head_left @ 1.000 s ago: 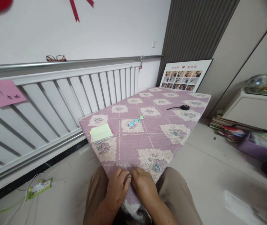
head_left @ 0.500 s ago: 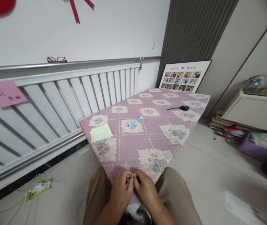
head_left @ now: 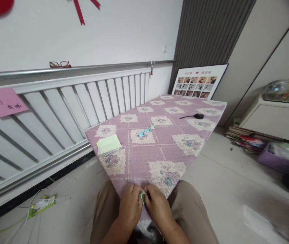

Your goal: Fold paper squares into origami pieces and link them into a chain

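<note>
The left hand and right hand are pinching a small green paper piece between their fingertips, its long axis running roughly away from the body. Just beneath, the patterned cloth is covering the table. Beyond the left hand, a paper stack is lying flat; farther ahead, small folded papers are forming a slanting row. Well beyond the right hand, a black round object is resting. Nothing is standing between the hands and the folded papers.
</note>
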### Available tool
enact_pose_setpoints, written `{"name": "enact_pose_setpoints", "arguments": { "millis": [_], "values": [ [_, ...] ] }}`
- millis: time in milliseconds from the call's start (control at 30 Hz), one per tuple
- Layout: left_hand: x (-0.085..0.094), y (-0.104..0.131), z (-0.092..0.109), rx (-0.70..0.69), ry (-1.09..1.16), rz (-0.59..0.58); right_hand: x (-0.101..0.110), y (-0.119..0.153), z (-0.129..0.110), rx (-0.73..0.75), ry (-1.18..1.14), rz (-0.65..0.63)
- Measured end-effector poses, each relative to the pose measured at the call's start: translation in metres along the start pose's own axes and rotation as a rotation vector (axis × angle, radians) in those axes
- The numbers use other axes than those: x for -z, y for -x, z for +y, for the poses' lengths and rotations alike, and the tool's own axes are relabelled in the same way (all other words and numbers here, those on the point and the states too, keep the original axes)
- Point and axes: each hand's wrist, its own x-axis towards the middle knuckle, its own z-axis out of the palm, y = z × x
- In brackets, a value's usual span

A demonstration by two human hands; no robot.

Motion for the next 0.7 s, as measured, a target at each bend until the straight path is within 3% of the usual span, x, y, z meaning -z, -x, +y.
{"name": "enact_pose_setpoints", "arguments": {
  "millis": [267, 500, 700],
  "values": [
    [0.01, 0.004, -0.001, -0.062, -0.096, -0.09, -0.005, 0.005, 0.01, 0.152, 0.19, -0.043],
    [0.01, 0.008, -0.008, -0.139, -0.227, -0.147, -0.005, 0.014, 0.02, 0.25, 0.186, -0.054],
    [0.01, 0.02, -0.012, -0.216, -0.379, -0.199, 0.001, 0.018, 0.015, 0.227, 0.152, -0.11]
  ]
}}
